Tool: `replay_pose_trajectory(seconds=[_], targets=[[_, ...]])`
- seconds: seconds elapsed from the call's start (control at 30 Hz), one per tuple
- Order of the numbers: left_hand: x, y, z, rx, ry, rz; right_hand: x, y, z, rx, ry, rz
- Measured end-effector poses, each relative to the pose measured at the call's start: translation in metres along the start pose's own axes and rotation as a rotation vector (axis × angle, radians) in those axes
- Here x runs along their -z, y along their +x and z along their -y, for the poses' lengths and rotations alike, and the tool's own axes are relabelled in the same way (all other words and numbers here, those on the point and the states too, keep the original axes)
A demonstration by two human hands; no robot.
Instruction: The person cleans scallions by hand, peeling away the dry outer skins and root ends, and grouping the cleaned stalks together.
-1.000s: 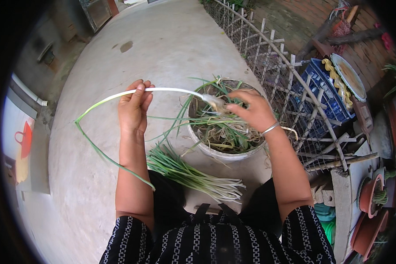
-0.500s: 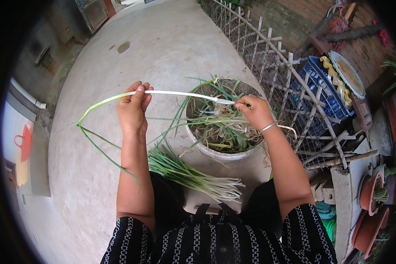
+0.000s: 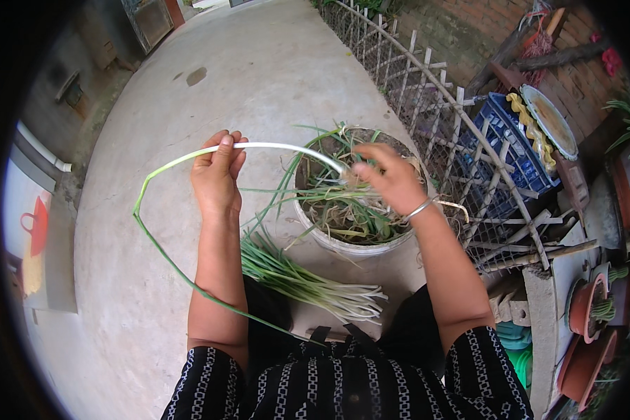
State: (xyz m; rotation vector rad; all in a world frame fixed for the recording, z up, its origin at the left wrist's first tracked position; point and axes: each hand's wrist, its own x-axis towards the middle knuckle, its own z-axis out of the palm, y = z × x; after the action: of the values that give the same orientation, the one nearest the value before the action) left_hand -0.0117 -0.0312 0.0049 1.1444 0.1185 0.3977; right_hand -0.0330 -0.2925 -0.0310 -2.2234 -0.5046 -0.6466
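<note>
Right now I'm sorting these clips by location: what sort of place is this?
Most likely a home's outdoor yard: a bare concrete floor, a lattice fence along a brick wall, and clay flowerpots at the side.

A long green onion (image 3: 280,147), white stalk arched and green leaves trailing down-left, stretches above the basin.

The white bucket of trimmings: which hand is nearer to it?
Right. The right hand hangs directly over the white bucket, pinching the scallion's white end. The left hand grips the stalk off to the bucket's left, above the concrete floor.
</note>
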Motion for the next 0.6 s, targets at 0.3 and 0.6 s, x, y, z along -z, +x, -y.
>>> replay_pose_trajectory(seconds=[0.3,0.6], targets=[[-0.011,-0.005,0.005,0.032,0.073,0.041,-0.011,-0.006,0.003,-0.144,-0.183,0.224],[0.007,0.016,0.027,0.313,-0.205,-0.003,0.037,0.003,0.074,-0.098,0.913,0.339]])
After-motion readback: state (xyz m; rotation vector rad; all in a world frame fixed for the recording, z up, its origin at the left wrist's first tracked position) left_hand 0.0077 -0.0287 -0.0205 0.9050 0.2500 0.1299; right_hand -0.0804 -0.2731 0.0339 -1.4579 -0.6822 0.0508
